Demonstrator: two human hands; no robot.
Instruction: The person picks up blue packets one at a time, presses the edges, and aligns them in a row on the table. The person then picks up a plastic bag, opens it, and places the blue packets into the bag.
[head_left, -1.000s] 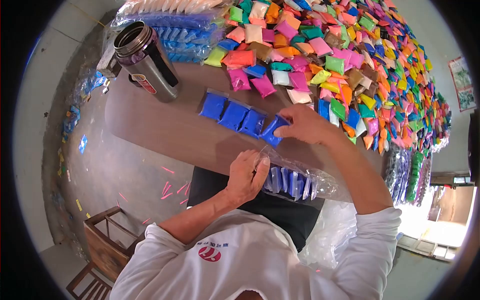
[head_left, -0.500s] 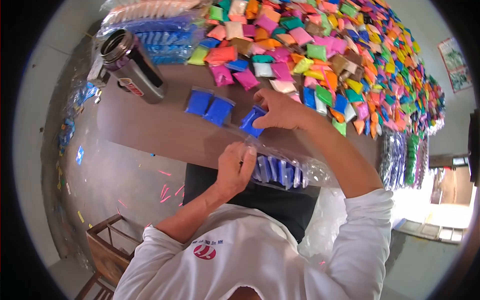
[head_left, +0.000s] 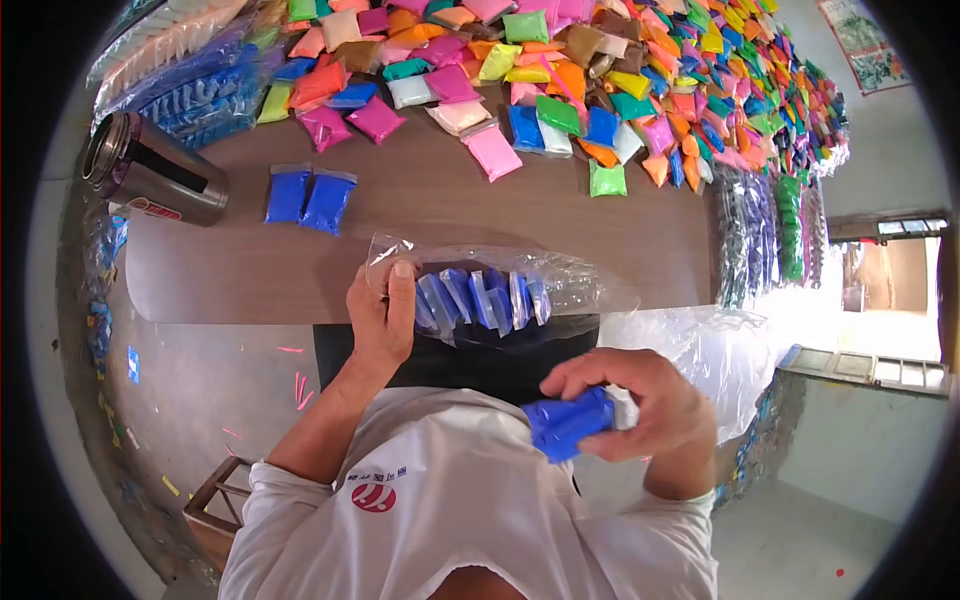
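Observation:
My left hand (head_left: 385, 315) pinches the open end of a long clear plastic bag (head_left: 575, 285) at the table's front edge. Inside the bag, several blue packets (head_left: 483, 300) stand on edge in a row. My right hand (head_left: 655, 405) is closed around another blue packet (head_left: 570, 422), held in front of my chest, below and to the right of the bag. Two more blue packets (head_left: 328, 202) lie side by side on the table, left of the bag.
A heap of colourful packets (head_left: 560, 75) covers the back of the brown table (head_left: 420, 205). At the left stands a steel flask (head_left: 165, 175), uncapped, near filled bags of packets (head_left: 205, 95). More filled bags (head_left: 755, 235) lie at the right edge. A wooden stool (head_left: 215, 505) is lower left.
My right hand has carried a blue packet from the tabletop back toward my chest. My left hand still grips the bag. The camera view has shifted, moving the table contents leftward.

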